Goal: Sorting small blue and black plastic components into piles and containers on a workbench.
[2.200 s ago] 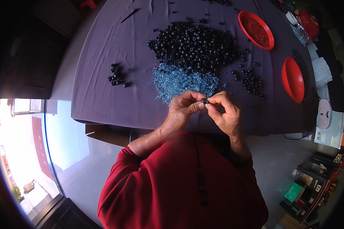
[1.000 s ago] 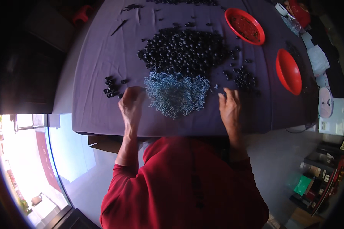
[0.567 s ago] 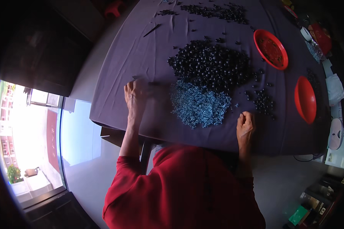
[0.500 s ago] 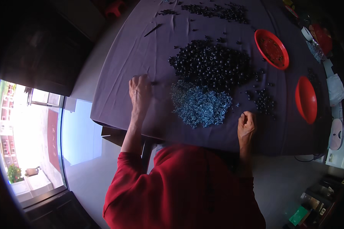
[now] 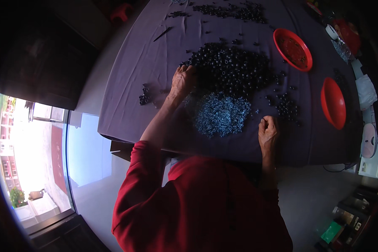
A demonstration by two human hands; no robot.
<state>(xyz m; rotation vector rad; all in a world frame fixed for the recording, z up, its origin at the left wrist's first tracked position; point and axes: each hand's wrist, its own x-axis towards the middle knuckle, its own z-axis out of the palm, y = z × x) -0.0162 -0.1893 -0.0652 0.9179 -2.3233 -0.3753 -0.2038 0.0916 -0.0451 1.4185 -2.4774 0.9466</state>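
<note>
A large heap of small round black pieces, some showing holes like beads [image 5: 235, 69], lies on the purple cloth [image 5: 126, 96]. At the heap's left edge is my left hand [image 5: 183, 82], its fingers curled down and their tips hidden against the pieces. A smaller pile of tiny shiny blue pieces [image 5: 222, 114] touches the heap's near side. To the right of that pile, my right hand [image 5: 268, 131] rests on the cloth, closed with thumb and fingers together; what it holds, if anything, cannot be made out. A few loose black pieces [image 5: 145, 94] lie left of my left forearm.
A cluster of black pieces [image 5: 286, 108] lies beyond my right hand. Two red bowls [image 5: 334, 103] stand at the right, the farther one with small bits inside. A dark pen-like stick [image 5: 162, 34] and more black pieces [image 5: 231, 12] lie at the far side.
My left hand has moved right and away from me, to the black heap's edge. Several black pieces now show where it was. My right hand stays closed by the blue pile.
</note>
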